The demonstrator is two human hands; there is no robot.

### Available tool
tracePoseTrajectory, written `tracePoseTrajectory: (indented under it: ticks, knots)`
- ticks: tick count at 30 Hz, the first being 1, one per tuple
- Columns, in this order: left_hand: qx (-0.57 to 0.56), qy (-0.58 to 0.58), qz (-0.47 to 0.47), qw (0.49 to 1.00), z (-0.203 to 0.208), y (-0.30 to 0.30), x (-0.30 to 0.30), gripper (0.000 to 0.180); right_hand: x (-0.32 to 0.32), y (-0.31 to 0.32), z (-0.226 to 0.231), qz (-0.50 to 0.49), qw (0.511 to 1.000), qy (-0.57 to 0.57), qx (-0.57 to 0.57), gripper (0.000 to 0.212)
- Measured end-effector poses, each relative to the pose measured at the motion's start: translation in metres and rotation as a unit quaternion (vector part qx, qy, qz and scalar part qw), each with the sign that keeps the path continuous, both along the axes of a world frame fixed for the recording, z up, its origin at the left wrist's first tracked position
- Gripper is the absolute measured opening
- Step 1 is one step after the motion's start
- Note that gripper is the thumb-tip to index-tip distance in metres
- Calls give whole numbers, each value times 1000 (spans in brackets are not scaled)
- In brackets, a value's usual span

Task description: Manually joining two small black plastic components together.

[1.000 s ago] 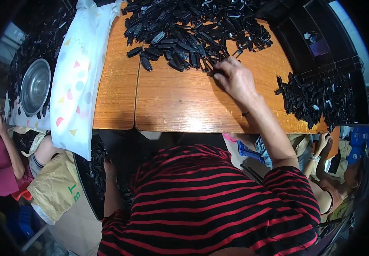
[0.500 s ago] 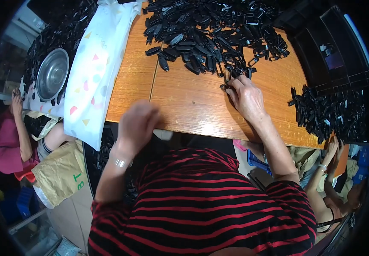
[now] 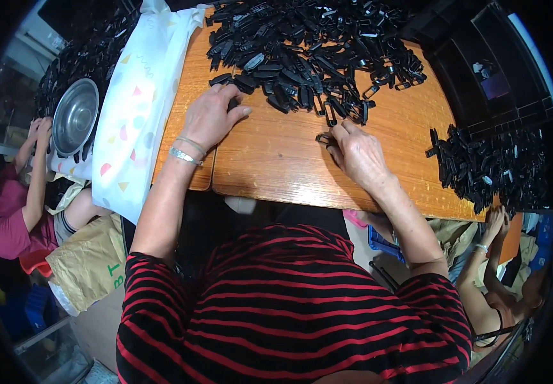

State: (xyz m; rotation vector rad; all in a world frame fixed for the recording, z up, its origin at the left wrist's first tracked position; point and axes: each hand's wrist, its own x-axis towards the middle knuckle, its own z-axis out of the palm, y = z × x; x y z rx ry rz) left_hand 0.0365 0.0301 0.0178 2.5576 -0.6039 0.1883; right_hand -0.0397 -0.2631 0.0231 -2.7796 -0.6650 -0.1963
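Two bare hands work on the glossy wooden table top [image 3: 276, 160]. The left hand [image 3: 211, 116], with two thin bracelets at its wrist, lies palm down with fingers loosely curled over the near edge of the big heap of small black plastic clips [image 3: 308, 57]; its fingertips touch a few pieces, but whether it grips any cannot be told. The right hand [image 3: 356, 153] rests on the wood just below the heap, its fingers pinched on one small black clip [image 3: 323, 138] that sits apart from the pile.

The clips are far too many to count. They form one large heap at the far side of the table, and a second, smaller pile of black clips [image 3: 488, 169] lies at the right edge beside a dark plastic crate [image 3: 500, 70].

One white plastic bag with coloured shapes [image 3: 137, 109] drapes over the left end of the table. Beyond it stands one round steel bowl [image 3: 75, 117]; what it holds cannot be seen. A tan paper sack [image 3: 88, 262] sits below. Two other people's arms show, at the left and at the lower right.
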Motion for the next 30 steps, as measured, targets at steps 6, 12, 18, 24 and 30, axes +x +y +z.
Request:
tracePoseTrajectory:
  ticks: [6, 12, 18, 24, 30]
  knots:
    - [4, -18, 86, 996, -5, -3, -13, 25, 0, 14, -5, 25, 999, 25, 38, 23]
    - [-186, 30, 89, 978, -12, -13, -32, 26, 2, 21, -16, 10, 995, -10, 97, 14]
    - [-564, 317, 20, 763, -29, -26, -48, 26, -7, 24, -11, -25, 996, -25, 86, 16]
    - [-655, 330, 12, 679, -32, -48, -69, 23, -8, 22, -9, -9, 991, 12, 136, 20]
    - [-658, 328, -8, 678, -20, -61, -76, 26, -11, 62, 4, -34, 943, -12, 332, 21]
